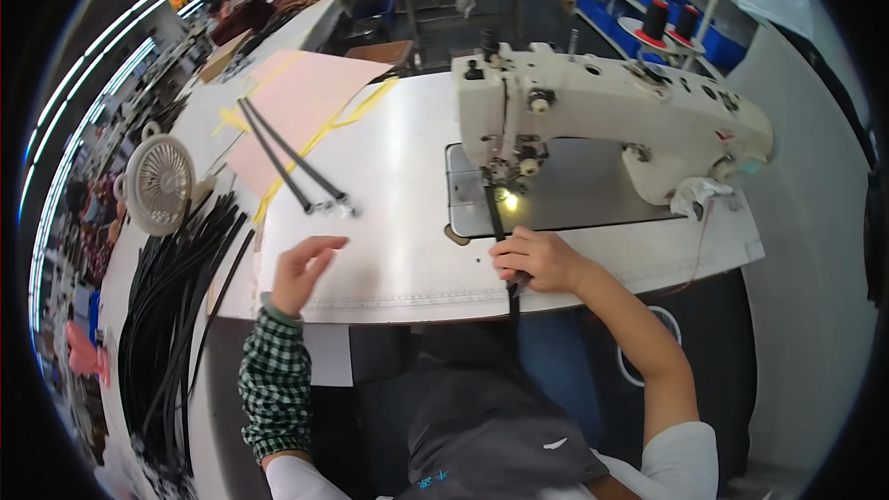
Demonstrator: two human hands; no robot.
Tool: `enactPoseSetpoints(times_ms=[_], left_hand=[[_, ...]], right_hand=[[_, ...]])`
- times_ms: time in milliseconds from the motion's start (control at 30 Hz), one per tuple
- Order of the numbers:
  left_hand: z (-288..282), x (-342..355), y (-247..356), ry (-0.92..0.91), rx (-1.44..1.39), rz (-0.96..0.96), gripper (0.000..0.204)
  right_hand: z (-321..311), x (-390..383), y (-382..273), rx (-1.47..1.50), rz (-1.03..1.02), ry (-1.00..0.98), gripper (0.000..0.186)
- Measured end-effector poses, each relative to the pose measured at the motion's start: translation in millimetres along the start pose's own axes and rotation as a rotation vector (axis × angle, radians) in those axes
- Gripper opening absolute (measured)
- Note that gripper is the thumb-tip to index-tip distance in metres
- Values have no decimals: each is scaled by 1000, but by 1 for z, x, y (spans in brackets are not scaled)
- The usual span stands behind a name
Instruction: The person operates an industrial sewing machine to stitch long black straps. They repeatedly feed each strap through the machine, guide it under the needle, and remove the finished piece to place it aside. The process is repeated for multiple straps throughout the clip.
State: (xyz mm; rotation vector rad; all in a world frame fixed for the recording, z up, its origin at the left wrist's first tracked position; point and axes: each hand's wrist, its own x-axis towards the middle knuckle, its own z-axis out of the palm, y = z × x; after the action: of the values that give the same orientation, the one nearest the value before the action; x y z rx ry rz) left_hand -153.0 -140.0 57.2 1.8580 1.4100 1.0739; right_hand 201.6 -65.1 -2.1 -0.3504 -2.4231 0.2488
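Observation:
My right hand (539, 261) is closed round a black strap (497, 213) in front of the sewing machine (602, 93). From my fingers the strap runs up beneath the needle area, and its other end hangs past the table's front edge. Something dark shows under my fingers, too hidden to name. My left hand (304, 270), above a green checked sleeve cover, hovers over or rests near the white tabletop, fingers apart and nothing in them. Beyond it lie two black straps (278, 159) with shiny ends, partly on a pink sheet (301, 97).
A bundle of long black straps (176, 315) drapes over the table's left edge. A small white fan (159, 183) stands behind it. Yellow tape (347, 116) borders the pink sheet. Thread cones (656, 23) stand behind the machine, near shelves with blue bins (722, 44).

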Motion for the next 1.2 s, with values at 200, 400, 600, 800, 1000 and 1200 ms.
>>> enactPoseSetpoints(times_ms=[200, 400, 600, 800, 1000, 1200], left_hand=[[136, 68, 18, -229, 441, 526, 19], [163, 99, 5, -154, 501, 531, 17], [163, 98, 4, -117, 413, 492, 21], [164, 98, 2, -133, 436, 556, 28], [163, 97, 4, -199, 433, 518, 35], [163, 99, 1, -202, 431, 529, 38]], right_hand=[[1, -3, -1, -12, -15, -14, 12], [0, -4, -4, -18, -1, -4, 11], [1, -4, -3, -3, -4, 2, 11], [-1, -1, -5, -10, 7, 3, 12], [1, -3, -3, 6, 0, 18, 12], [2, -3, -1, 9, -34, 35, 12]])
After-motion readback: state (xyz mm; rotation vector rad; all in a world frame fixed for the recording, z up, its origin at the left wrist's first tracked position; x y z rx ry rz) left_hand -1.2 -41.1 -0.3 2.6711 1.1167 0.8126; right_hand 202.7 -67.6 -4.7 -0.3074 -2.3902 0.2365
